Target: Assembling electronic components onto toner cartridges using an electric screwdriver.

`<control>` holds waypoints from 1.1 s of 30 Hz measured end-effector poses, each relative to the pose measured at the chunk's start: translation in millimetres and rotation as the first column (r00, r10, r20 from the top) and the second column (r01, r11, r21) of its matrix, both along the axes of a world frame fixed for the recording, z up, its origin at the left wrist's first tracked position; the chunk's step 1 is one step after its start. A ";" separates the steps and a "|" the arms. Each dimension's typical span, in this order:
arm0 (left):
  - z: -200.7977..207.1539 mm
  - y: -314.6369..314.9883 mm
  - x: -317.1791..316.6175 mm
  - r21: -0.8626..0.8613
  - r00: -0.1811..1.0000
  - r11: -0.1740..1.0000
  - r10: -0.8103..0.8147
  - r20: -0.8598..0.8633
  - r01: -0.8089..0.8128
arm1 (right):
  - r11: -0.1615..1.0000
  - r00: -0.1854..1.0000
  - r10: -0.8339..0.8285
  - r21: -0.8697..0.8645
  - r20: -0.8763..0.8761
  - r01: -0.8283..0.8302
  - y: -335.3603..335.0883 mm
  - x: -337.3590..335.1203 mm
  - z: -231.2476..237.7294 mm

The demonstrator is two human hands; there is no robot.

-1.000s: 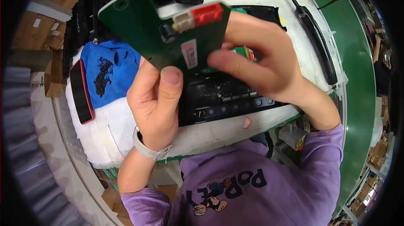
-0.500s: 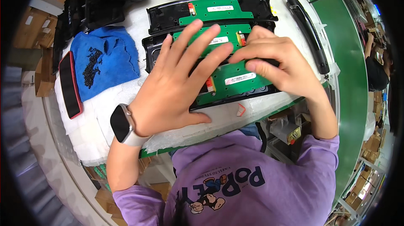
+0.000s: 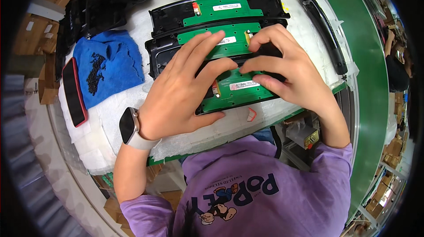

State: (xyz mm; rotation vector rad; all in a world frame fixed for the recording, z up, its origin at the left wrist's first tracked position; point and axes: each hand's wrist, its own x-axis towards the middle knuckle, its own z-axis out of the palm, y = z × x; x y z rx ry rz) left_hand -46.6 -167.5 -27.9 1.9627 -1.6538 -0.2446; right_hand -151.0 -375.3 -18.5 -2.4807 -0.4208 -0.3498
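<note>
Three black plastic panels with green circuit boards lie one behind another in front of me: a far board [image 3: 225,12], a middle board [image 3: 238,42] and a near board [image 3: 238,98]. My left hand [image 3: 174,84] rests over the left part of the near and middle panels, palm down, thumb stretched toward the near edge. My right hand [image 3: 291,67] arches over their right part, its fingers bent but apart, with the fingertips at the near board's back edge and by the middle board's connector. No object shows in either hand. The hands hide parts of both panels.
At left, a blue cloth [image 3: 119,56] carries a pile of small black screws [image 3: 95,73], beside a red-edged phone [image 3: 74,93]. Black plastic parts [image 3: 119,3] are heaped at the back left. A corded black electric screwdriver [image 3: 324,31] lies at right. A small red-edged piece [image 3: 251,114] lies near the front edge.
My right hand's fingers have spread from a closer curl, and the index finger has lifted away. My left hand's fingers have drawn closer together. The whole view has shifted slightly.
</note>
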 end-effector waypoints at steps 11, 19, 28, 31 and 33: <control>1.1 -1.4 0.1 0.019 0.999 0.999 0.045 -0.029 -0.044 | 0.982 0.999 -0.020 -0.187 0.050 0.029 2.6 -20.9 -0.2; 25.2 30.9 10.9 -0.158 0.988 0.975 0.157 -0.009 -0.157 | 0.976 0.991 -0.024 -0.212 0.132 0.052 12.3 -23.1 -0.3; 8.6 132.4 63.9 -0.064 0.463 0.521 0.803 0.375 -0.851 | 0.975 0.950 0.085 -0.223 0.300 -0.017 8.8 -5.4 -7.5; -0.4 125.3 74.8 -0.085 0.466 0.529 0.804 0.369 -0.844 | 0.979 0.948 0.075 -0.201 0.310 -0.012 7.4 -8.5 -8.9; 1.8 123.4 81.5 -0.081 0.514 0.565 0.793 0.327 -0.821 | 0.982 0.946 0.054 -0.187 0.320 0.007 5.5 -15.4 -9.5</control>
